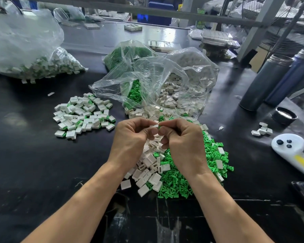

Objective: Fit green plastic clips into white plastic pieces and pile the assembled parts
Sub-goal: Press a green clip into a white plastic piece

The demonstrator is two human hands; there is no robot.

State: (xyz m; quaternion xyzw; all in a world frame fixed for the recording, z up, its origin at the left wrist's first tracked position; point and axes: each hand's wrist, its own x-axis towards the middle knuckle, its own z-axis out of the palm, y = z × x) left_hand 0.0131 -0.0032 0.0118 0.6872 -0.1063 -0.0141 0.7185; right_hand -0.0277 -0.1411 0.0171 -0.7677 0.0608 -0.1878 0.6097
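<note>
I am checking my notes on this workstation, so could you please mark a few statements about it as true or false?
1. Both hands, left hand and right hand, meet over the loose parts and pinch a small white piece between them. True.
2. The pile of assembled parts lies to the right of the hands. False: it lies to their left.
3. The loose green clips lie on the black table under the right hand. True.
4. The two dark bottles stand at the left edge. False: they stand at the right.
5. The clear bag behind the hands is empty. False: it holds white pieces.
</note>
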